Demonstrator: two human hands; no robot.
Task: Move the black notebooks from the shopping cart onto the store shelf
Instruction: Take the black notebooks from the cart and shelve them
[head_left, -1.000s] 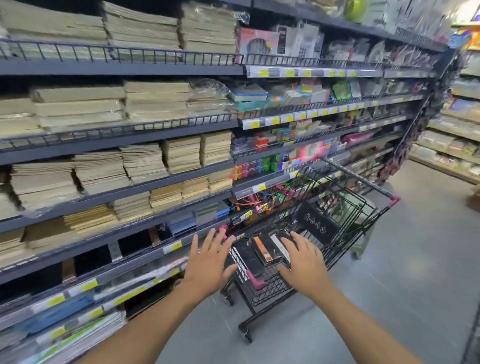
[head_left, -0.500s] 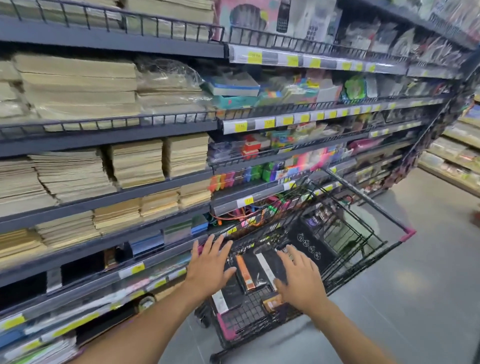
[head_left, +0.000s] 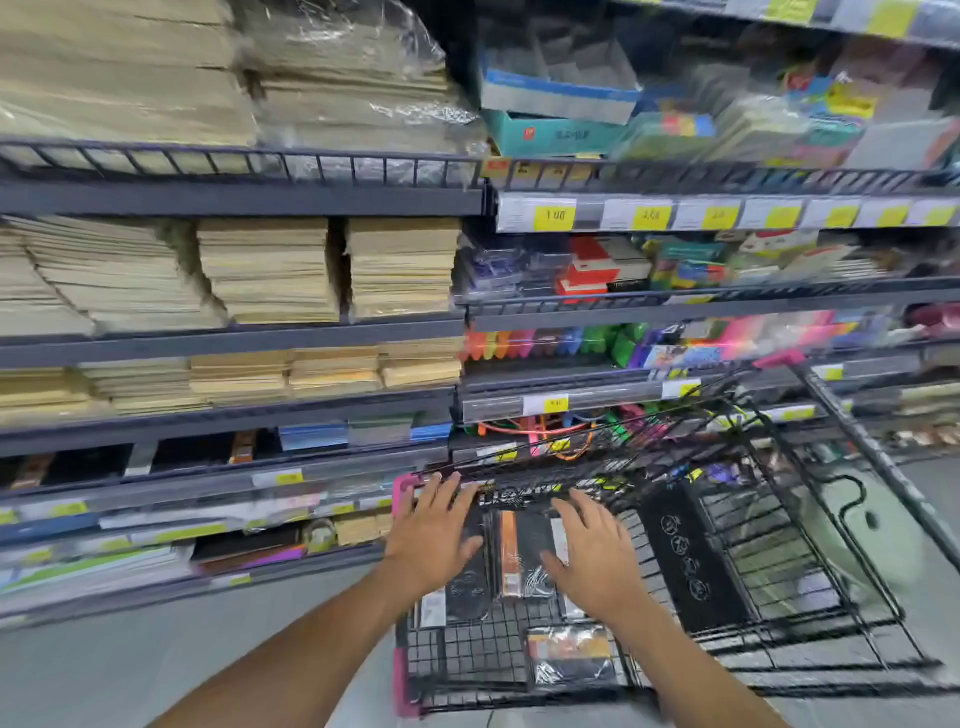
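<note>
Just one view, worn on the head. Looking forward and down. Very close to the left hand (head_left: 434, 535) and right hand (head_left: 597, 564), stretched out from the bottom edge. Right above the near end of the shopping cart (head_left: 467, 660). Facing the store shelf (head_left: 234, 200), filling the left and top. Wide, blurry at the sides.

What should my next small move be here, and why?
Probably lower both hands and close them on the side edges of the notebooks. The left hand and right hand hover open, fingers spread, over the stack's left and right parts. The stack lies flat in the cart, and neither hand grips anything yet. Blur hides whether they touch.
</note>
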